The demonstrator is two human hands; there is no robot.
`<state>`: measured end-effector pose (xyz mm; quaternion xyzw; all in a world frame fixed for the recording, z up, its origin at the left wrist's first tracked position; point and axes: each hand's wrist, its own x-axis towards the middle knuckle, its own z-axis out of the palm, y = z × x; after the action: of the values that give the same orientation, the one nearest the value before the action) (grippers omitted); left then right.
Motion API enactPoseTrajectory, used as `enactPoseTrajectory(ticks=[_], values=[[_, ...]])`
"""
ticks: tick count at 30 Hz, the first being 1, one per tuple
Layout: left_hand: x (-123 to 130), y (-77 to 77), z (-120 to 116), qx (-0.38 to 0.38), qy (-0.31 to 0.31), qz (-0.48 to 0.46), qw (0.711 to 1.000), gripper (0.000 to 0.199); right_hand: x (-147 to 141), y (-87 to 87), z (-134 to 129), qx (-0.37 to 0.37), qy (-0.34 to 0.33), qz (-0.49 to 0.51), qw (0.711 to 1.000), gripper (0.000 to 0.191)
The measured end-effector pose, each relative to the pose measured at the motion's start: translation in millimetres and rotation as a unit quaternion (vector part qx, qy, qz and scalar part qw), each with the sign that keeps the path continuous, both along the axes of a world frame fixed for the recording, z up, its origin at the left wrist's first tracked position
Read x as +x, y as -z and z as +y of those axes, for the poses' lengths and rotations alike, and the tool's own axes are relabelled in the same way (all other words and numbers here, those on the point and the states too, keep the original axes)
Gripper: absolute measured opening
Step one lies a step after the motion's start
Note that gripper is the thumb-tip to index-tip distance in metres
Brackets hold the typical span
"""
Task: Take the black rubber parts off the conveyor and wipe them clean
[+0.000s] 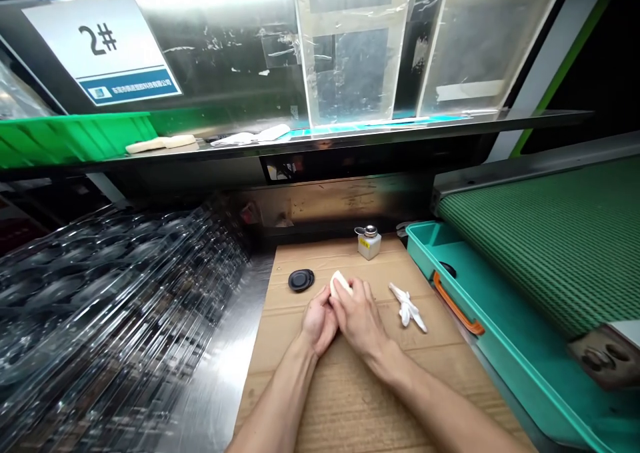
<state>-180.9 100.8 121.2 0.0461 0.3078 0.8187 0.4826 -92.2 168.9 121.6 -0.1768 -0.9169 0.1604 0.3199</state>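
My two hands meet above the cardboard sheet. In the fingers of my right hand is a small cream-white pad, its kind unclear, with one end sticking out forward. My left hand is curled palm-up against it, and the fingers close on the pad's near side. Anything else between the hands is hidden. Left of them, two round black caps lie overlapping. A white square dispenser bottle with a metal top and yellow label stands behind. Crumpled white cloth-like pieces lie on the right.
Stacked clear plastic trays fill the left side. At right, a teal bin with an orange handle sits below a green conveyor belt. A metal shelf crosses ahead, bearing a green basket.
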Motion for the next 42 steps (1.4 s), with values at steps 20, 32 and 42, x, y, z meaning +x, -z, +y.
enactPoseTrajectory(ticks=[20,32,42], values=[[3.6,3.0,2.6,-0.007,-0.036,0.07,0.997,0.03,3.2,-2.8,19.1,-0.148,-0.031,0.031,0.988,0.018],[4.4,4.4,5.8,-0.026,-0.069,0.098,0.992,0.025,-4.5,-2.6,9.4,-0.068,0.032,0.0,0.997,0.025],[-3.8,-4.0,-3.1,-0.057,-0.005,0.058,0.997,0.022,2.8,4.1,39.4,-0.208,0.046,0.094,0.973,0.023]])
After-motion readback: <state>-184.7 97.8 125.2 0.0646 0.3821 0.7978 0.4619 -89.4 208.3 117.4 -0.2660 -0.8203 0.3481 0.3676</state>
